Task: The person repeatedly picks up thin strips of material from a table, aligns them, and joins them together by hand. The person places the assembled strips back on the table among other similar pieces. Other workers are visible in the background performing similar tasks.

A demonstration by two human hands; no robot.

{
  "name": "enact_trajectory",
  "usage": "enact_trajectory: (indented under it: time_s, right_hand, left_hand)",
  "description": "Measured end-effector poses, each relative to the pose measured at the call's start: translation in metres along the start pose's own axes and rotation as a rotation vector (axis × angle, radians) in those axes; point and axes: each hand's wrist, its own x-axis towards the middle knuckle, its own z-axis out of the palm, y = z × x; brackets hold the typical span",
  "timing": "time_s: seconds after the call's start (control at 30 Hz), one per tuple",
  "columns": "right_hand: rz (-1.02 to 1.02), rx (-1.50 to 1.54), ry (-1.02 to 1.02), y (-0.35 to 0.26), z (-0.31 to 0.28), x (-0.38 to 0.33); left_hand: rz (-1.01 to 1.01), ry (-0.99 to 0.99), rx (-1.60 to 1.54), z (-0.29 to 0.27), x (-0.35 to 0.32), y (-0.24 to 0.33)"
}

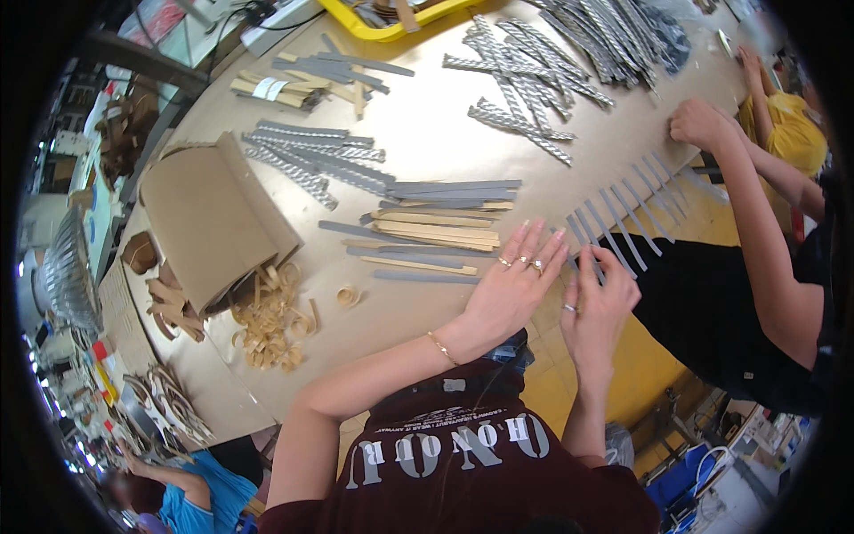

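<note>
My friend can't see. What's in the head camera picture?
A person's left hand is palm down at the edge of a table, with the right hand curled beside it, near a row of thin gray strips. Flat gray and tan strips lie by the left hand; farther left, tan curls sit by a cardboard box.

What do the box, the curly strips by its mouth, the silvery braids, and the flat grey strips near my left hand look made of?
Box: likely cardboard; matte brown, folded flat panels.
Curly strips: perhaps paper or thin plastic tape; tan, slight sheen, springy curls.
Silvery braids: possibly metallic-coated leather or synthetic; shiny, woven ridges.
Grey strips: maybe leather or synthetic leather; dull, smooth, straight-cut edges.
</note>
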Motion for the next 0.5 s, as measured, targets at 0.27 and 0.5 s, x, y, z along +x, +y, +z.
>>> enact_trajectory:
  time_s: [0.27,0.5]
  right_hand:
    - [-0.129,0.503,0.117,-0.050,-0.009,0.063]
    - [-0.435,0.540,-0.200,-0.105,0.017,0.080]
  left_hand:
    - [-0.069,-0.042,-0.073,-0.007,-0.032,-0.002]
    - [-0.578,-0.009,-0.119,-0.039,-0.153,-0.034]
